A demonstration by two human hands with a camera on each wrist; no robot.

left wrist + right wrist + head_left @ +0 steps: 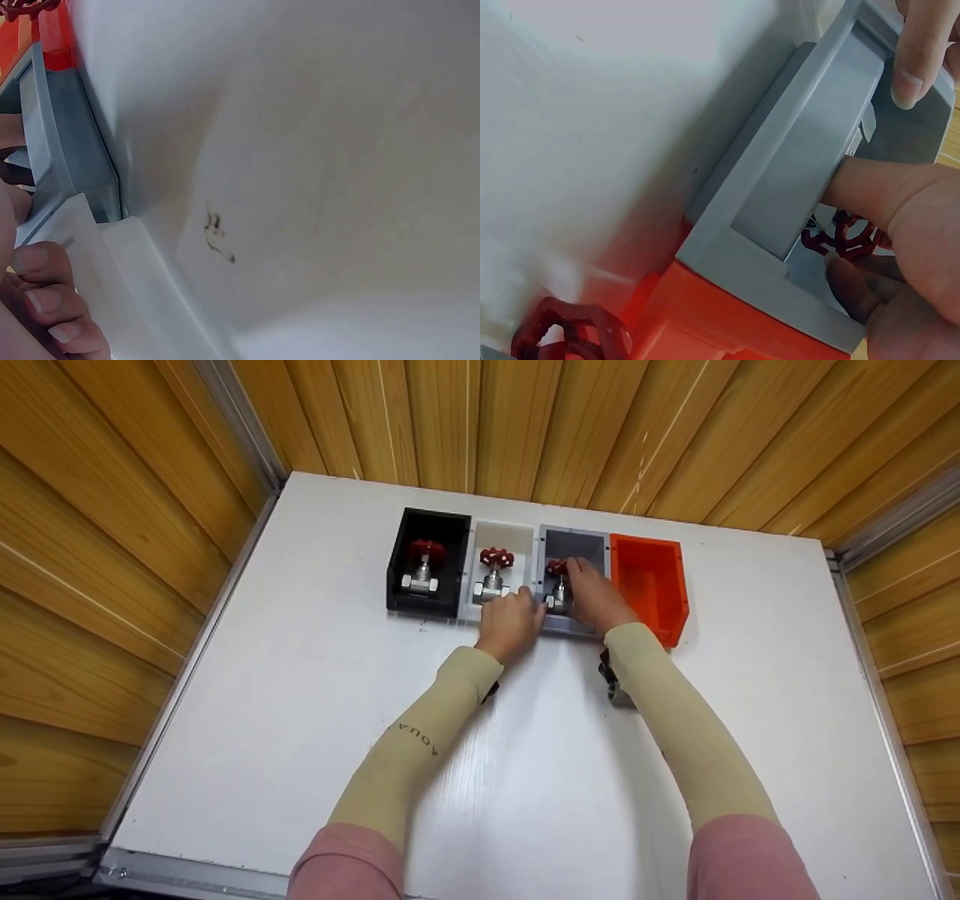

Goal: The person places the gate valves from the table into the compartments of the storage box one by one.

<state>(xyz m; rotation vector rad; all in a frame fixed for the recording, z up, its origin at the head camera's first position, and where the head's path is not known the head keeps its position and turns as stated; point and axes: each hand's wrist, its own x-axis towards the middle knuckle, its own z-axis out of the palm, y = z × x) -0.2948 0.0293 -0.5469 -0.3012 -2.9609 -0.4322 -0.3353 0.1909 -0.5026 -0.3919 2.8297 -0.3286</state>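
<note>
My right hand [596,592] reaches into the grey bin [574,622], its thumb and fingers around the red handwheel [844,236] of a gate valve [559,598]. The valve's metal body sits low in that bin, partly hidden by the hand in the right wrist view. At the front rims of the white and grey bins is my left hand [512,622], fingers [56,300] loosely curled over the white bin's front, one digit [911,82] over the grey bin. Nothing shows in its grasp. Just behind it, another gate valve [493,581] stands in the white bin [502,534].
Leftmost is a black bin [391,585] with a similar gate valve [421,574]. An orange bin [651,577] adjoins the grey one on the right. Under my right forearm lies a metal part [619,695]; a red handwheel [570,330] shows nearby. Wooden walls enclose the white table [262,697].
</note>
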